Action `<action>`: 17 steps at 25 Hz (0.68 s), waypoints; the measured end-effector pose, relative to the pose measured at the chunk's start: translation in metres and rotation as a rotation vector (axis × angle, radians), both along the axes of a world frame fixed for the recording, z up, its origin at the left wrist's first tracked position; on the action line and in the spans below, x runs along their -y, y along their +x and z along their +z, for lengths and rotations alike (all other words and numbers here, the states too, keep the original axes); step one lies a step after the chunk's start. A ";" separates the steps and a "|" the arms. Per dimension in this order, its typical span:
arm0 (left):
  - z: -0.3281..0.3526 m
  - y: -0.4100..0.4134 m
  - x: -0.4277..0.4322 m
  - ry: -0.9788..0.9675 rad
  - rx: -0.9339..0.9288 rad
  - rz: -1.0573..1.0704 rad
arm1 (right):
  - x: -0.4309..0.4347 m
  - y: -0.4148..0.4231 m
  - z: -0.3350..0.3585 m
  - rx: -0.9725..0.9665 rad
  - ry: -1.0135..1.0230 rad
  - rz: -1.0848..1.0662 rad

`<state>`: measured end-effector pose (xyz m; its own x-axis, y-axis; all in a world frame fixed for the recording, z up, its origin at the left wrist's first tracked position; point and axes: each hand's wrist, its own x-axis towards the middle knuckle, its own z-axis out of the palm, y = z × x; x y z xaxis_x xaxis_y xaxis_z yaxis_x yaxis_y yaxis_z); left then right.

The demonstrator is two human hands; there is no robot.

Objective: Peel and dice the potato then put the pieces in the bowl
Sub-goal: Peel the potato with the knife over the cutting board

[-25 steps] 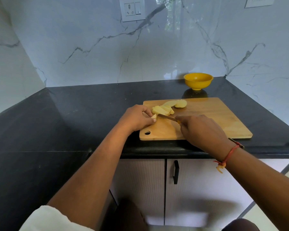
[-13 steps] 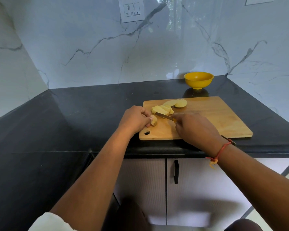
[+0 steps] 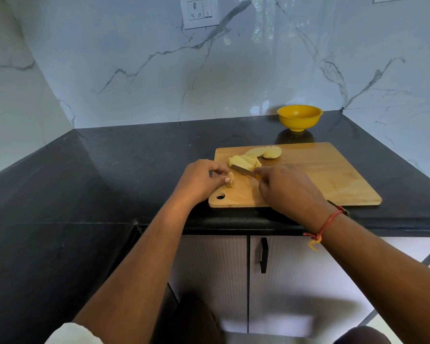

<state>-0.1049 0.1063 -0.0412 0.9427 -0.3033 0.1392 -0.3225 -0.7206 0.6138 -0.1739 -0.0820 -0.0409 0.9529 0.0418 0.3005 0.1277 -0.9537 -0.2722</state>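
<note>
Head view: nearest us, our right hand (image 3: 291, 192) grips the knife (image 3: 243, 171), and our left hand (image 3: 199, 181) pinches a small potato piece (image 3: 230, 182) on the cutting board (image 3: 320, 180). Just beyond lie peeled potato slices (image 3: 246, 161), probably firm but slippery; we'd pin their flat sides. Farthest stands the bowl (image 3: 299, 117).

Wall socket (image 3: 199, 11) above black countertop (image 3: 122, 157)

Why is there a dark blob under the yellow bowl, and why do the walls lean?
Head view: the blob is the bowl mirrored in the glossy counter; same view: the wide-angle lens, looking down, tilts the walls.
</note>
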 end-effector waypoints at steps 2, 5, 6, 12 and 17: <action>-0.003 -0.002 0.004 -0.012 0.026 0.041 | -0.002 -0.001 0.004 -0.005 -0.021 -0.008; -0.008 -0.006 0.010 -0.045 0.060 0.094 | -0.007 -0.001 0.014 -0.008 -0.045 -0.020; -0.009 -0.006 0.011 -0.062 0.064 0.104 | -0.010 -0.001 0.018 -0.005 -0.053 -0.021; -0.011 -0.008 0.010 -0.098 0.015 0.114 | -0.025 0.010 0.037 -0.133 -0.149 -0.039; -0.015 -0.006 0.009 -0.113 0.023 0.121 | -0.032 0.011 0.037 -0.162 -0.196 -0.045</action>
<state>-0.1112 0.0969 -0.0560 0.9675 -0.1690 0.1880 -0.2525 -0.6820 0.6863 -0.1633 -0.0500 -0.0042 0.9901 0.0410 0.1343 0.0541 -0.9940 -0.0955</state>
